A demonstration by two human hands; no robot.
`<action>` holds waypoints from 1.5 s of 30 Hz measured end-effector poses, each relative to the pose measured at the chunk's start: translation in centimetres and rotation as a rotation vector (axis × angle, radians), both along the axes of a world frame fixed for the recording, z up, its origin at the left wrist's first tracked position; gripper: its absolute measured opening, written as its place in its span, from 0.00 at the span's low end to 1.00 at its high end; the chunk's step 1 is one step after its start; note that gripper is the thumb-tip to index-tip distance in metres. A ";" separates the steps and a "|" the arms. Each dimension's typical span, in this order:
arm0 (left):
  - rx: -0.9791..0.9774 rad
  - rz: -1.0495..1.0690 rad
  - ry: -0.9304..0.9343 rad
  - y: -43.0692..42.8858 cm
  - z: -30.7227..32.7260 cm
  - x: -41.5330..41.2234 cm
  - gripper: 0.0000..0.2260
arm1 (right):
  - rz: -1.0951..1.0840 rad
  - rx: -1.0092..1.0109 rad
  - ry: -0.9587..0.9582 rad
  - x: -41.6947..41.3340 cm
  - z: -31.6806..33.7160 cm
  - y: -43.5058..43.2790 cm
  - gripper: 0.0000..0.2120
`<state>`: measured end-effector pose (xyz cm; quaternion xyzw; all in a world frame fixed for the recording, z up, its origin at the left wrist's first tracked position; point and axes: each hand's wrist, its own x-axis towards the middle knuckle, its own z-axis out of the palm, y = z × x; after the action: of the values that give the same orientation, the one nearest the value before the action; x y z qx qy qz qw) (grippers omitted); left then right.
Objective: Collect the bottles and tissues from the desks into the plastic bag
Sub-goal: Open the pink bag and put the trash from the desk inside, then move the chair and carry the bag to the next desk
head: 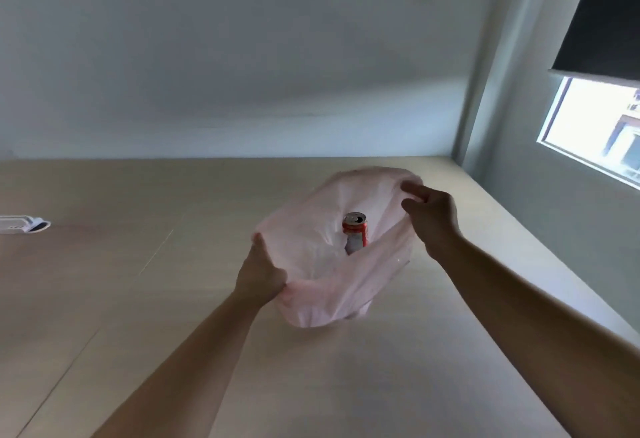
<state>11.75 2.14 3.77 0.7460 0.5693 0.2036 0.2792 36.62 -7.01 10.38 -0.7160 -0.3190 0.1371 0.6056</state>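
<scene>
A pale pink plastic bag [322, 299] stands on the light wooden desk [173, 316], its mouth held wide. My left hand [260, 273] grips the near left rim of the bag. My right hand [431, 217] pinches the far right rim. Inside the bag a red and white drink can [354, 233] stands upright with its top showing. Something white and crumpled lies beside the can, too blurred to identify.
A white object [24, 224] lies at the desk's far left edge. A grey wall rises behind the desk. At the right are a window [595, 132] and a dark roller blind [602, 18]. The desk's right edge runs diagonally past my right forearm.
</scene>
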 end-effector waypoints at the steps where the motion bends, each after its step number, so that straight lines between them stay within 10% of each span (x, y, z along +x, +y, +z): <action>1: -0.004 -0.006 -0.002 -0.2 0.0 0.4 0.38 | -0.035 -0.008 -0.026 0.6 0.1 -0.4 0.21; 11: 0.189 -0.130 -0.092 -1.5 0.3 5.0 0.39 | -0.208 -0.103 -0.314 4.0 0.1 -5.4 0.22; 25: 0.027 -0.573 0.215 -2.8 -2.6 3.5 0.45 | -0.255 -1.015 -0.553 1.7 -7.3 -10.6 0.22; 45: 0.106 -0.491 0.320 -11.6 0.8 -6.2 0.36 | 0.067 -0.752 -0.535 -9.8 -5.0 -19.5 0.19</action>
<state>5.51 -9.48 4.61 0.8975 0.3972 0.0392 0.1877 26.77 -26.50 5.40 -0.8855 -0.4152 0.0730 0.1953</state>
